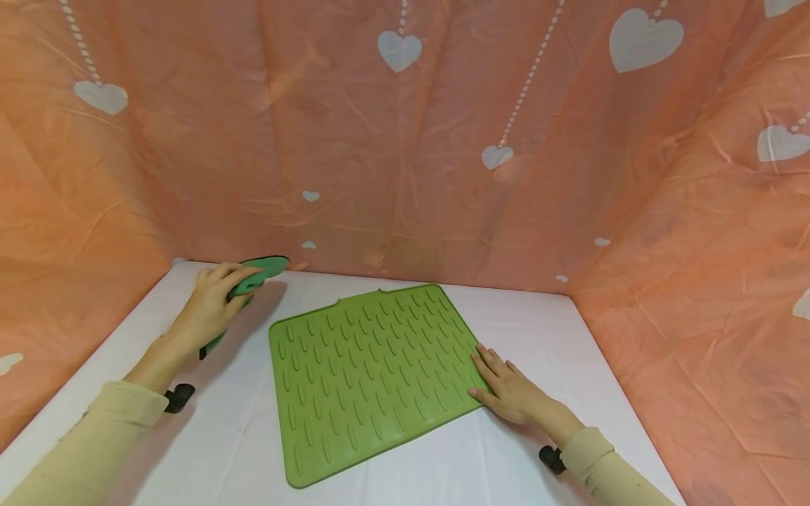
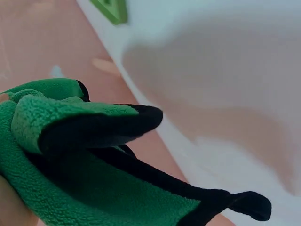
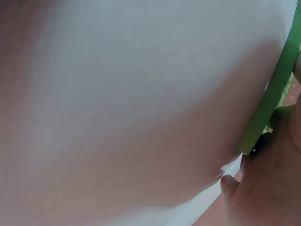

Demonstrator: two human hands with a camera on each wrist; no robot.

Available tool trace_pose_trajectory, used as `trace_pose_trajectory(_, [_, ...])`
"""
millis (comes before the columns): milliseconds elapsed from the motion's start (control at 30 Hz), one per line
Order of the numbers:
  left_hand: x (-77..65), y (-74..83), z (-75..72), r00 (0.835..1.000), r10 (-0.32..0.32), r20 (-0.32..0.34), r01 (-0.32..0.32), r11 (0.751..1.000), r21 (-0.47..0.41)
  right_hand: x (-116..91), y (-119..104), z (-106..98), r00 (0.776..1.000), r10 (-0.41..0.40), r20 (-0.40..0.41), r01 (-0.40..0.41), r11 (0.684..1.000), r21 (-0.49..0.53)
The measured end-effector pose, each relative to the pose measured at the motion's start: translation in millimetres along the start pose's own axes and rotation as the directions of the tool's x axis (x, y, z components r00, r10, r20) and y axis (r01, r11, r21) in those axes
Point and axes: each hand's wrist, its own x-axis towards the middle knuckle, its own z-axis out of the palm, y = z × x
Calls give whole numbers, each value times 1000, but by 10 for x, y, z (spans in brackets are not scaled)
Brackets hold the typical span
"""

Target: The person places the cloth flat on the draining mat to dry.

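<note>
My left hand grips a green cloth with dark trim above the table's back left. In the left wrist view the cloth looks fluffy and folded, its black edging ending in a small loop. A green ridged mat lies at a slant on the table. On its right edge rests my right hand, fingers extended over the rim. The right wrist view catches the mat's edge beside part of that hand.
The table has a white covering. Orange curtains with pale hearts stand at its back, left and right sides. A dark strap piece shows at the left wrist, another at the right.
</note>
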Motion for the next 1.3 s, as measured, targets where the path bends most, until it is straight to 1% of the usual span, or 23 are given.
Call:
trace_pose_trajectory(100, [60, 127, 72, 1000, 28, -9, -28, 999, -41, 0, -4, -4, 1000, 0, -5, 0, 1000, 7])
trace_pose_trajectory(233, [121, 305, 183, 999, 42, 4, -42, 995, -90, 4, -1, 2, 1000, -5, -11, 5, 1000, 9])
trace_pose_trajectory(367, [155, 465, 321, 997, 70, 19, -66, 989, -135, 9, 9, 8, 1000, -2, -6, 2, 1000, 6])
trace_pose_trajectory(467, [168, 598, 438, 994, 106, 24, -100, 980, -173, 15, 18, 13, 1000, -6, -8, 6, 1000, 7])
trace_pose_trajectory(600, [178, 781, 605, 986, 164, 29, -154, 964, -216, 18, 25, 28, 999, -28, -30, 29, 999, 18])
trace_pose_trajectory(700, [188, 920, 731, 977, 210, 34, -196, 949, -246, 17, 25, 34, 999, -32, -33, 33, 999, 22])
trace_pose_trajectory(833, [207, 1110, 878, 966, 253, 54, -227, 930, -289, 18, 21, 25, 1000, -13, -10, 14, 1000, 19])
trace_pose_trajectory(933, [214, 1232, 981, 957, 277, 85, -238, 919, -315, 20, 16, 15, 1000, -6, 2, 6, 1000, 18])
trace_pose_trajectory(1067, [198, 1367, 1104, 939, 305, 158, -239, 911, -336, 22, 12, 4, 1000, -5, 5, 5, 1000, 14])
trace_pose_trajectory(1167, [161, 1452, 1170, 916, 315, 248, -226, 917, -330, 18, 14, -2, 1000, -1, 10, 1, 1000, 16])
trace_pose_trajectory(1233, [124, 1502, 1206, 889, 321, 327, -222, 926, -306, 14, 13, -5, 1000, 1, 14, -2, 1000, 21])
trace_pose_trajectory(1300, [87, 1545, 1241, 852, 333, 404, -237, 933, -269, 9, 12, -9, 1000, 2, 17, -2, 1000, 27])
